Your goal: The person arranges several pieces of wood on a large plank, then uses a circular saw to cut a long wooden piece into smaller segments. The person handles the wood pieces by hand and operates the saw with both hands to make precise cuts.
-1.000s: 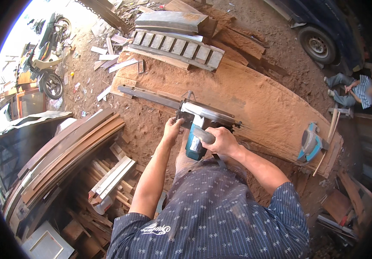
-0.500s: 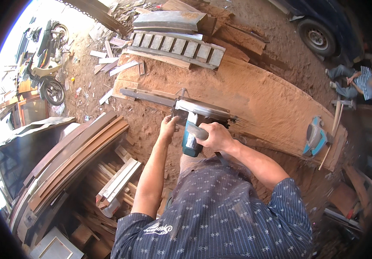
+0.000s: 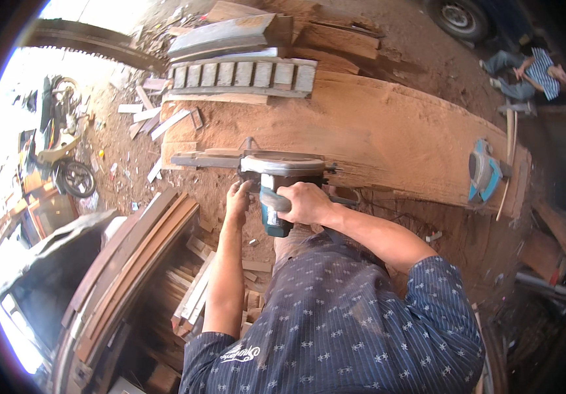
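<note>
As my right hand [image 3: 306, 202] is wrapped around the grey handle [image 3: 273, 199] of the saw [image 3: 275, 223], its grip is recorded as closed and firm. The saw lies between my two hands, its teal body immediately left of the right hand and its rounded metal guard [image 3: 281, 165] ahead of it. My left hand [image 3: 237, 203] is at the saw's left end, fingers drawn narrow; I cannot tell whether they clasp the base or merely touch it.

Ahead of the left hand, a dark strip [image 3: 205, 159] of wood extends leftward from the saw along the near side of the tabletop [image 3: 394, 131]. Sawdust covers much of that surface, ahead and to the right of both hands. A second teal tool [image 3: 485, 172] rests on it, well to the right of my right hand, with a thin stick [image 3: 507, 164] beside it.

Farther ahead of the left hand lies a slatted frame [image 3: 243, 75]. Stacked planks [image 3: 132, 262] stand to the left of and nearer me than that hand; a motorcycle [image 3: 60, 151] is farther left. Well beyond my right hand, to the right, a person [image 3: 545, 73] sits.
</note>
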`<move>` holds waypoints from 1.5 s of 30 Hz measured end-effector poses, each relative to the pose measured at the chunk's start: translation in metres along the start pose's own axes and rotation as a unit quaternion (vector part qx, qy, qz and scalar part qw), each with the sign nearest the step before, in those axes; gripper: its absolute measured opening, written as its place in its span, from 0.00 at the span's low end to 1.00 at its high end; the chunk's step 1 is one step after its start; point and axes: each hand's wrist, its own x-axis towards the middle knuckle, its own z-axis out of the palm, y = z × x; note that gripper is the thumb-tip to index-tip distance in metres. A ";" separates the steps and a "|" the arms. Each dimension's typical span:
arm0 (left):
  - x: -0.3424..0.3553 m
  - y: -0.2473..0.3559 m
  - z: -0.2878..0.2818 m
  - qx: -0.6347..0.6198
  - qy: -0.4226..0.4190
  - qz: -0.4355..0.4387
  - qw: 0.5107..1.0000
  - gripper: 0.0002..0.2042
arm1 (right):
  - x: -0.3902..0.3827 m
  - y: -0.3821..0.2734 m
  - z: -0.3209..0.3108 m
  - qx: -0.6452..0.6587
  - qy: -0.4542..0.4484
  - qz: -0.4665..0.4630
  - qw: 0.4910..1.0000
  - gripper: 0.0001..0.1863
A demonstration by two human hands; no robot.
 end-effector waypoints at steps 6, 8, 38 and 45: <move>0.004 0.015 -0.020 0.041 -0.021 -0.009 0.999 0.15 | 0.013 0.000 0.013 0.011 0.032 -0.022 0.999 0.17; 0.001 0.023 -0.016 0.047 -0.011 -0.021 0.999 0.15 | 0.015 0.001 0.014 0.007 0.031 -0.013 0.999 0.18; 0.029 0.034 -0.052 0.071 -0.065 -0.005 0.995 0.10 | 0.039 -0.020 0.032 -0.032 0.060 -0.003 0.998 0.13; 0.034 0.036 -0.063 0.046 -0.121 -0.023 0.991 0.13 | 0.044 -0.045 0.035 -0.062 0.063 0.028 0.996 0.10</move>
